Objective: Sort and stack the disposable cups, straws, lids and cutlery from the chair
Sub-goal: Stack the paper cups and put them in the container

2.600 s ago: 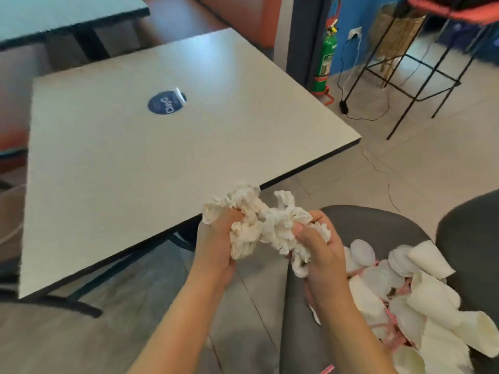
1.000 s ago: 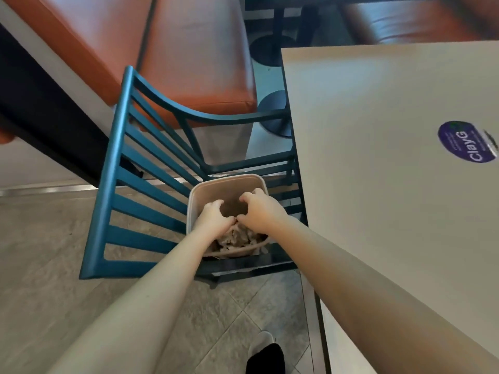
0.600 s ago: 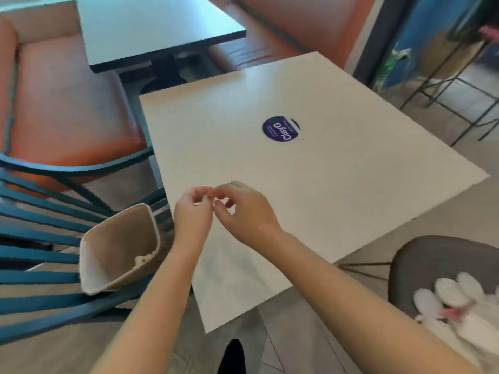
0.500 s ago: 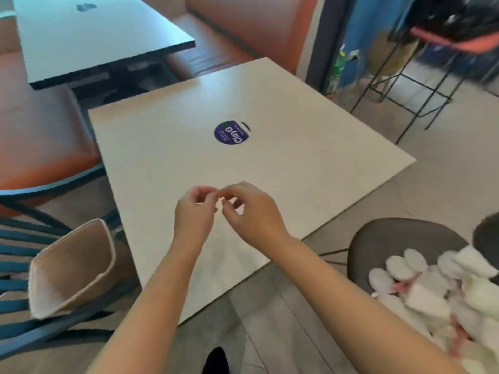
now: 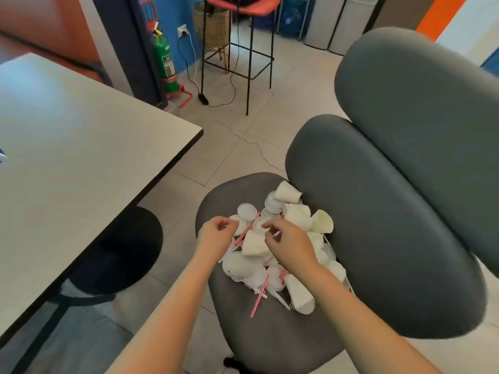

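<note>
Head view: a grey chair (image 5: 270, 341) stands beside a pale table (image 5: 81, 157).
Pile: white cups (image 5: 293, 214), lids (image 5: 247, 211), pink straws (image 5: 259, 298) and cutlery (image 5: 282, 299) lie heaped on the chair seat.
Left hand (image 5: 216, 234): fingers loosely curled, empty, over the pile's edge.
Right hand (image 5: 287, 240): fingers curled above a cup; grip cannot be told.

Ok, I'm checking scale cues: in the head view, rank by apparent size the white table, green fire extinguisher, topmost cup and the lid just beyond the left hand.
1. white table, largest by far.
2. green fire extinguisher, though farther off.
3. topmost cup and lid: nearly alike; cup perhaps slightly larger.
</note>
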The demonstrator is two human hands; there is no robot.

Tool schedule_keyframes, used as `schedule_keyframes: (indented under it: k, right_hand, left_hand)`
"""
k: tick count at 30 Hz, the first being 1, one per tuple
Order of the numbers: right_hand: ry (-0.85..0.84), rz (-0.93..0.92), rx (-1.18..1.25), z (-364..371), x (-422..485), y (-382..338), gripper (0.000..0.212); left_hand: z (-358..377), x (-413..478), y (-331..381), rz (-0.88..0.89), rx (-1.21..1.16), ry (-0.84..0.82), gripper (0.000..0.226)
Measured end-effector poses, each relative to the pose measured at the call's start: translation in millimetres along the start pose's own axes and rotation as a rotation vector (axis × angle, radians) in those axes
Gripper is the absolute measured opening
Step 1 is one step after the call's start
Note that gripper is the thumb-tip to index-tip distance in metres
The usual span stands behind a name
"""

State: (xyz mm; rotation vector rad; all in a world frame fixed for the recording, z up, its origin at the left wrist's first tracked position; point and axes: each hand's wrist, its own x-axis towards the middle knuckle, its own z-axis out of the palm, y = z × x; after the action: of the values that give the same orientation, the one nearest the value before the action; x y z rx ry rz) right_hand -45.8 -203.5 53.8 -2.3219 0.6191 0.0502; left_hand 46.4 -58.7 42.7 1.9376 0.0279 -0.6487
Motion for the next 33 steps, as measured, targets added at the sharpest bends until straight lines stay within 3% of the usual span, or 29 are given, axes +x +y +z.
schedule_keyframes:
  k: [6,11,18,19,22,25,28,33]
  right_hand:
    - [-0.06,0.194,-0.028,1.3,-6.8,85.2,0.026]
    - [-0.129,0.276,-0.048,34.2,-1.3,112.8,0.027]
    - [-0.141,0.367,-0.083,68.6,27.5,131.8,0.031]
    - [-0.13,0.378,-0.107,69.3,31.2,134.8,0.031]
    - [-0.052,0.402,-0.198,71.0,44.6,146.3,0.032]
    - [-0.027,0.402,-0.324,66.1,46.5,160.5,0.037]
    - [-0.114,0.453,-0.474,62.8,40.3,178.9,0.046]
    - [-0.186,0.452,-0.49,67.0,17.7,205.4,0.068]
  left_hand:
    - [52.0,15.4,-39.8,-0.171,0.07,-0.073,0.013]
    - [55.1,32.5,-79.2,-0.304,0.095,-0.063,0.014]
    - [58.6,65.6,-114.5,-0.317,0.234,-0.092,0.01]
    - [60.2,68.6,-115.4,-0.299,0.267,-0.097,0.012]
    - [69.1,79.6,-118.3,-0.176,0.471,-0.145,0.048]
    - [85.7,90.3,-119.4,0.127,0.724,-0.182,0.067]
    - [110.9,113.5,-123.8,0.39,0.967,-0.244,0.081]
    - [154.6,140.0,-126.6,0.52,1.236,-0.378,0.096]
